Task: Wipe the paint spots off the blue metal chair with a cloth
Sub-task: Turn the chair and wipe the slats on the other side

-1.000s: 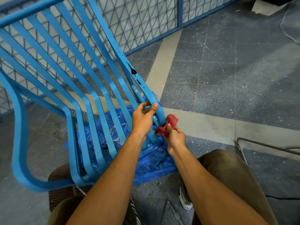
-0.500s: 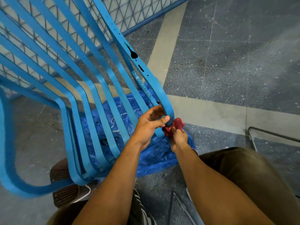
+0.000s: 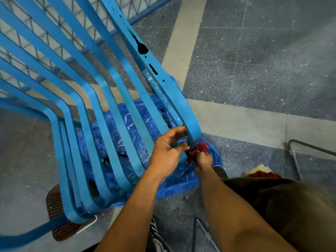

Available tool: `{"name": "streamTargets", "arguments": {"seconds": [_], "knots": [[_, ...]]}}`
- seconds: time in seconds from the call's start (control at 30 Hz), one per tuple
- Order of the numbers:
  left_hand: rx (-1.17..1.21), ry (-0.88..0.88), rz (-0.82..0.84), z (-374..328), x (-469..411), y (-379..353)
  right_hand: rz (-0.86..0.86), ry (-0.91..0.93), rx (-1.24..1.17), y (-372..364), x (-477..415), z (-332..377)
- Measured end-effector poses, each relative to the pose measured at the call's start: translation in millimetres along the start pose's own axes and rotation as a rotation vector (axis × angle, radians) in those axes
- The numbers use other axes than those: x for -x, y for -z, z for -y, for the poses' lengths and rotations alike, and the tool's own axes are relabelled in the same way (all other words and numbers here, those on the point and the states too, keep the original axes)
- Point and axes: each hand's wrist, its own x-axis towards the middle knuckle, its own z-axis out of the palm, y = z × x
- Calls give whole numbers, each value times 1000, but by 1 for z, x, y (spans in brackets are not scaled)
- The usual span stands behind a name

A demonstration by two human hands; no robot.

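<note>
Right now I am rubbing the cloth [image 3: 200, 150] against the chair [image 3: 174, 99], at the near end of its outermost slat, where the metal is bending round. My right hand [image 3: 203, 160] is pinching the cloth in a tight bunch and pressing it up under that bend. My left hand [image 3: 167, 153] is curling round the same slat just beside it, thumb on one side and fingers on the other, steadying the frame. The chair is leaning over a crumpled blue plastic sheet [image 3: 116, 128] on the speckled floor [image 3: 254, 60], with a mesh fence [image 3: 32, 28] behind it.

I am judging this to be an early wiping pass. The big black paint spots [image 3: 141, 48] are sitting well up the slat, apart from the cloth and looking untouched. The next move is calling for me to bring the cloth up the slat to them while the left hand is bracing.

Compared with a second ago, both hands are lying lower, at the slat's curl, and the cloth is tucked under it rather than beside it. A red rag [image 3: 261, 173] is now showing by my knee.
</note>
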Motion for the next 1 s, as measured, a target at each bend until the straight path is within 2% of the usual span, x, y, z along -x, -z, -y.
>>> {"name": "streamTargets", "arguments": {"seconds": [0.17, 0.47, 0.6, 0.8, 1.0], "knots": [[29, -11, 27, 6, -5, 3, -70, -31, -15, -3, -23, -13], [24, 45, 88, 20, -12, 11, -28, -87, -64, -7, -41, -16], [52, 60, 78, 19, -9, 9, -1, -39, -65, -6, -20, -2], [44, 62, 29, 12, 5, -2, 143, 35, -146, -1, 35, 19], [25, 92, -17, -5, 19, -14, 152, 142, -131, 2, 93, 46]]}}
